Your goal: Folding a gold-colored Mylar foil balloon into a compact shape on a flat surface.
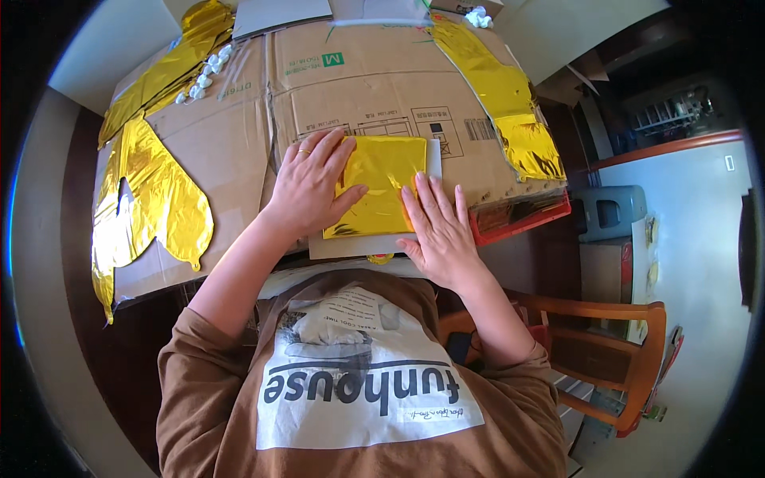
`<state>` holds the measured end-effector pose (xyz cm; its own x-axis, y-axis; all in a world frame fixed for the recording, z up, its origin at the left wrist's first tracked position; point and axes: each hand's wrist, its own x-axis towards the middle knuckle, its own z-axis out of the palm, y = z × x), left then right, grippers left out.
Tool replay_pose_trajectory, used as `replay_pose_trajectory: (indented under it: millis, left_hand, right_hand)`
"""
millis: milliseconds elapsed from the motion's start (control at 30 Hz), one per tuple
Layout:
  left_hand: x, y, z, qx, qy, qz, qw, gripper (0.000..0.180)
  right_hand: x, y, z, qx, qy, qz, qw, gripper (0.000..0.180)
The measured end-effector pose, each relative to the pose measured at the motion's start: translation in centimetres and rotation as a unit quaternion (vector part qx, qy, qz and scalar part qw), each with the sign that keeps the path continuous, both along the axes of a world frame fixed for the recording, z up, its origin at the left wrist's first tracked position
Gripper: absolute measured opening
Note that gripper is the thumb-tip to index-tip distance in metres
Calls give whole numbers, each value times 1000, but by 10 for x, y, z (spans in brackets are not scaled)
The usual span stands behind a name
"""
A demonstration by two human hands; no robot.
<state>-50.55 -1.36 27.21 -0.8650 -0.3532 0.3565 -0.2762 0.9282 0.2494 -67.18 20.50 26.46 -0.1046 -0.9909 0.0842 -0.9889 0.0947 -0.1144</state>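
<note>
A gold foil sheet [386,171], folded into a flat rectangle, lies on a pale card [351,248] whose edges show at the right and near sides. My left hand [315,183] rests on the foil's left edge, fingers stretched forward and thumb out over the sheet. On its right edge lies my right hand [440,231], palm down with fingers spread. Neither hand grips anything. Both the card and the foil are on a flattened brown cardboard surface [231,143], close to its near edge.
Flat, uninflated gold foil balloons lie at the left [163,183] and the right [494,80]. Small white crumpled pieces [205,80] sit by the left foil. A red crate [522,219] shows under the right edge. A wooden chair [649,358] stands at the right.
</note>
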Motion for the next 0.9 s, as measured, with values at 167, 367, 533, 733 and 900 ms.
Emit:
replay_pose_trajectory:
  millis: [167, 367, 533, 733, 900]
  left_hand:
    - [-1, 4, 5, -6, -10, 2, 1000, 69]
    - [-3, -3, 13, 47, -12, 19, 999, 62]
    - [-32, -29, 34, 148, -72, 23, 986, 43]
    - [-84, -45, 34, 239, -116, -54, 962, 37]
    - [-97, -51, 40, 288, -229, -64, 927, 35]
  right_hand:
    - [0, 2, 2, 7, 11, -9, 1000, 84]
    - [-1, 4, 0, 8, 21, -2, 1000, 87]
    - [-4, 9, 7, 7, -28, 23, 999, 97]
    - [0, 8, 11, 30, -7, 26, 999, 107]
    - [3, 9, 3, 5, -20, 7, 1000, 105]
